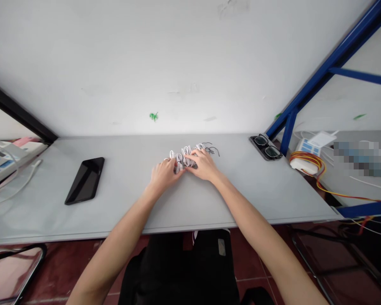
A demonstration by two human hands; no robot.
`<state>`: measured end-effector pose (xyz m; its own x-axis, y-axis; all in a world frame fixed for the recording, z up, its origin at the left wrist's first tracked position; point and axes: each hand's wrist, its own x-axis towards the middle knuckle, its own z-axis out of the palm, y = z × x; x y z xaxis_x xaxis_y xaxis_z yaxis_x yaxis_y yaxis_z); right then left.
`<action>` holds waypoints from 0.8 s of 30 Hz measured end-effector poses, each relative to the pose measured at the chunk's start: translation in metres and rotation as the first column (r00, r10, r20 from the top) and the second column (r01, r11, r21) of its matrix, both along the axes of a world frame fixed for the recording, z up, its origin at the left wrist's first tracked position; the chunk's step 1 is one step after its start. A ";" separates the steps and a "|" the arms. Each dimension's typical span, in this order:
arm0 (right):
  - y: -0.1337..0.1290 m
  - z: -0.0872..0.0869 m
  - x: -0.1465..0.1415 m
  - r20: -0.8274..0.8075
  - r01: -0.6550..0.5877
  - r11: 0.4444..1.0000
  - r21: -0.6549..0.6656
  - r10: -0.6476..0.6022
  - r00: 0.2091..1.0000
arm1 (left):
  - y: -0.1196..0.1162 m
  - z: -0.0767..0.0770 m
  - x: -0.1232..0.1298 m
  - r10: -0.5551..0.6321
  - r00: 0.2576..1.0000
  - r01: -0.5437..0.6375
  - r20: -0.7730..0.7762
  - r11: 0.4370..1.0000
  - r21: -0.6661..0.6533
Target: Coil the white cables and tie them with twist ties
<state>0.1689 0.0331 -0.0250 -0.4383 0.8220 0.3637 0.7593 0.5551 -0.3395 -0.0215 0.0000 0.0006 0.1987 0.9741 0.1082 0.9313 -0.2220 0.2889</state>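
Head view: left hand [164, 172], right hand [204, 164] around cables [186, 151]

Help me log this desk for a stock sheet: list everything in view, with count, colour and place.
Table: one, grey, centre
Wall: one, white, behind table
Green marks: a few, green, on wall
Cables: several, white, coiled, mid-table
Strands: several, black, right of cables
Phone: one, black, table's left
Glasses: one pair, dark-rimmed, table's back right
Flat item: one, dark, under glasses
Post: one, black, left
Frame: one, blue, right
Wires: bundle, yellow and red, far right
Cords: several, white, both sides
Floor: one, dark red, below
Clothing: black, bottom centre
Left hand: one, bare, at cables' left
Right hand: one, bare, at cables' right
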 end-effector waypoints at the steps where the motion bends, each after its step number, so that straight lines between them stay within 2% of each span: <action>1: 0.001 -0.001 0.000 0.006 -0.008 1.000 0.007 0.008 1.000 | 0.000 -0.001 0.001 -0.001 1.000 0.001 -0.018 1.000 0.000; 4: 0.006 -0.006 0.000 0.011 -0.003 1.000 0.030 0.002 1.000 | 0.000 -0.003 0.003 0.002 0.998 -0.003 -0.056 1.000 -0.003; 8: 0.006 -0.008 -0.001 -0.036 0.024 0.999 0.037 -0.023 0.999 | 0.000 -0.004 0.005 0.016 1.000 -0.016 -0.025 1.000 0.005; 11: 0.000 -0.006 -0.002 -0.123 0.034 0.999 0.040 -0.029 0.992 | 0.001 -0.001 0.006 0.021 0.999 -0.021 0.027 1.000 0.007; 14: -0.007 0.000 -0.003 -0.280 0.025 0.999 0.021 -0.018 0.960 | 0.001 0.002 0.005 0.058 0.993 -0.059 0.102 0.998 0.007; 16: -0.012 0.005 -0.005 -0.428 0.001 0.999 -0.054 -0.024 0.903 | 0.001 0.003 0.005 0.063 0.986 -0.068 0.156 0.997 0.031; 19: -0.017 0.012 -0.008 -0.599 -0.082 0.972 -0.220 -0.068 0.798 | 0.000 0.002 0.005 0.005 0.981 -0.025 0.196 0.994 0.102; 21: -0.018 0.014 -0.009 -0.649 -0.130 0.951 -0.279 -0.087 0.756 | 0.000 0.002 0.005 -0.045 0.980 0.017 0.194 0.990 0.143; 24: -0.017 0.011 -0.009 -0.665 -0.152 0.941 -0.303 -0.095 0.741 | -0.001 0.001 0.006 -0.086 0.984 0.061 0.155 0.985 0.164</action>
